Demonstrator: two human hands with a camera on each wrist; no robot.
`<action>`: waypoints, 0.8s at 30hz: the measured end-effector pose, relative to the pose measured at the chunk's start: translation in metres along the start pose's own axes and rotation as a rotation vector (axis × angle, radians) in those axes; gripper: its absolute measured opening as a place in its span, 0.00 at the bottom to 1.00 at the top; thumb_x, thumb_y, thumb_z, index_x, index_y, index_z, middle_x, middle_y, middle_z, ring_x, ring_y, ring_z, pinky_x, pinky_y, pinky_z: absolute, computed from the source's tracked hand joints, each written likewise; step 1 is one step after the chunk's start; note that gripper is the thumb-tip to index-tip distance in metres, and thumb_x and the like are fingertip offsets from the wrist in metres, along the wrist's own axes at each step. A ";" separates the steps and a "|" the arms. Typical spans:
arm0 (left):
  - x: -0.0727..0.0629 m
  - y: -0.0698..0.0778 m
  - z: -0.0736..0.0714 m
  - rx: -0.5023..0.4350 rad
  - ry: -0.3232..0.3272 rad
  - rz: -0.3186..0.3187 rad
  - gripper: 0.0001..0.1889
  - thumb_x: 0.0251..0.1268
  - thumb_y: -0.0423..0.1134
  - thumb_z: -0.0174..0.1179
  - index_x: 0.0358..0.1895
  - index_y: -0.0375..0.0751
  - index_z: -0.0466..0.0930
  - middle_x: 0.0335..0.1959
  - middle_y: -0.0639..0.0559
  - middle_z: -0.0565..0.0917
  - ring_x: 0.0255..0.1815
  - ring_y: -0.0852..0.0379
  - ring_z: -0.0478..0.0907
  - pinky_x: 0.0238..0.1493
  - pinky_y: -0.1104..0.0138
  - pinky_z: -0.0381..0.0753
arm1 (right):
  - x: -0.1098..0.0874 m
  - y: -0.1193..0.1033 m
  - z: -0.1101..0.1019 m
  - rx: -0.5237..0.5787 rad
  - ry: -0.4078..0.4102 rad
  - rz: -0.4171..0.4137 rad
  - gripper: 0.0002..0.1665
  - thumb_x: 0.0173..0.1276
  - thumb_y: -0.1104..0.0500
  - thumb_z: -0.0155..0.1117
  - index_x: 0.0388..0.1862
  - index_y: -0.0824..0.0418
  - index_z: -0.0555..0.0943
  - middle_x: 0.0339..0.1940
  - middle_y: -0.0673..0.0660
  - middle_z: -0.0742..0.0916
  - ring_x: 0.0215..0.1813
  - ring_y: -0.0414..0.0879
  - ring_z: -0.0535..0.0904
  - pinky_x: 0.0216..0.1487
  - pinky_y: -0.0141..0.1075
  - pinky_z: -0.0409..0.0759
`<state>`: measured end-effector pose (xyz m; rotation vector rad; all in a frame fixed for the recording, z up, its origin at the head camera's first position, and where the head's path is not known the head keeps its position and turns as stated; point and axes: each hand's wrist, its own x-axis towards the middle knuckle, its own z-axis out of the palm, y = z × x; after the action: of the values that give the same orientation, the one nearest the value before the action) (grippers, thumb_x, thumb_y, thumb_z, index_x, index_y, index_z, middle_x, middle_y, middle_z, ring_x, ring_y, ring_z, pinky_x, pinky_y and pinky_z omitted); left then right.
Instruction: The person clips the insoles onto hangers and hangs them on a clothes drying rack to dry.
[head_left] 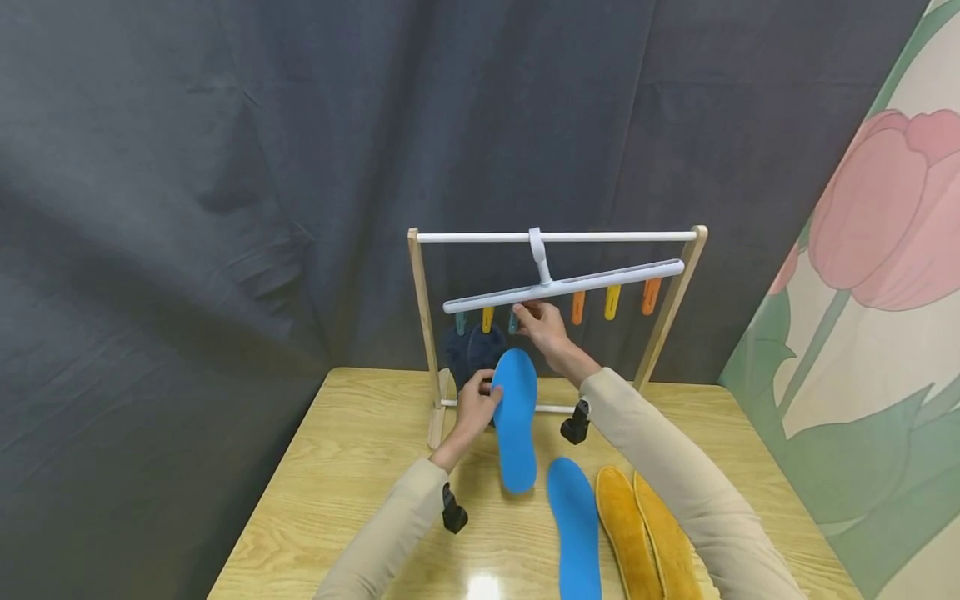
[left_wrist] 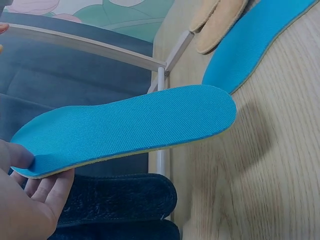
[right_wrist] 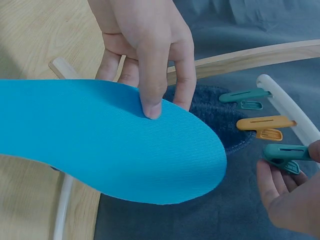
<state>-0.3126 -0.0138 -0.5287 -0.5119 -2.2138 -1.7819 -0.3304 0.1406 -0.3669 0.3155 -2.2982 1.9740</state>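
Note:
A blue insole [head_left: 516, 421] stands roughly upright above the table, toe end up. My left hand [head_left: 472, 407] pinches it near that wider end, thumb on the blue face and fingers behind. Up at the white hanger [head_left: 600, 279], my right hand [head_left: 547, 332] grips a teal clip [right_wrist: 285, 152] between thumb and fingers. The clip is a little apart from the insole's top edge. Dark navy fuzzy insoles [left_wrist: 120, 197] hang to the left, held by another teal clip [right_wrist: 245, 95] and a yellow clip [right_wrist: 265, 122].
Two orange clips and a yellow one [head_left: 612, 302] hang on the hanger's higher right side. A wooden rack [head_left: 423, 312] with a white top bar carries the hanger, which tilts down leftward. Another blue insole [head_left: 576, 525] and two tan insoles [head_left: 626, 525] lie on the table [head_left: 330, 467].

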 end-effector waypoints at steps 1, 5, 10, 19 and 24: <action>0.007 -0.025 0.005 -0.005 0.002 0.023 0.17 0.77 0.43 0.54 0.64 0.43 0.74 0.39 0.44 0.81 0.31 0.50 0.80 0.33 0.60 0.80 | 0.000 0.000 0.000 -0.006 0.005 -0.003 0.24 0.81 0.56 0.50 0.66 0.73 0.69 0.43 0.64 0.78 0.51 0.58 0.77 0.59 0.41 0.77; 0.021 -0.063 0.013 0.006 0.024 0.000 0.18 0.76 0.45 0.55 0.64 0.48 0.74 0.40 0.48 0.81 0.32 0.54 0.80 0.36 0.62 0.81 | 0.001 0.000 -0.001 0.000 0.021 0.004 0.24 0.81 0.56 0.50 0.66 0.73 0.70 0.43 0.64 0.78 0.51 0.58 0.77 0.59 0.42 0.78; 0.004 0.004 0.000 0.010 0.027 -0.016 0.17 0.76 0.38 0.55 0.63 0.38 0.74 0.40 0.43 0.81 0.34 0.50 0.80 0.39 0.60 0.81 | -0.001 -0.002 0.000 -0.002 0.044 0.024 0.25 0.80 0.57 0.51 0.68 0.73 0.69 0.49 0.67 0.78 0.55 0.61 0.77 0.59 0.41 0.78; 0.025 -0.051 0.007 0.004 0.013 0.031 0.21 0.78 0.47 0.52 0.68 0.44 0.70 0.45 0.42 0.80 0.37 0.47 0.80 0.41 0.58 0.80 | -0.001 -0.006 0.000 -0.023 0.057 0.039 0.25 0.80 0.58 0.53 0.66 0.74 0.70 0.52 0.69 0.79 0.56 0.61 0.78 0.57 0.39 0.79; 0.033 -0.066 0.011 0.035 0.037 0.051 0.21 0.78 0.47 0.52 0.68 0.46 0.70 0.46 0.43 0.80 0.39 0.48 0.80 0.42 0.58 0.80 | -0.002 -0.009 0.000 -0.014 0.061 0.057 0.23 0.79 0.60 0.53 0.66 0.72 0.70 0.56 0.70 0.78 0.59 0.61 0.76 0.58 0.40 0.79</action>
<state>-0.3699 -0.0121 -0.5760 -0.5197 -2.1831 -1.7103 -0.3270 0.1399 -0.3585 0.1881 -2.3076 1.9641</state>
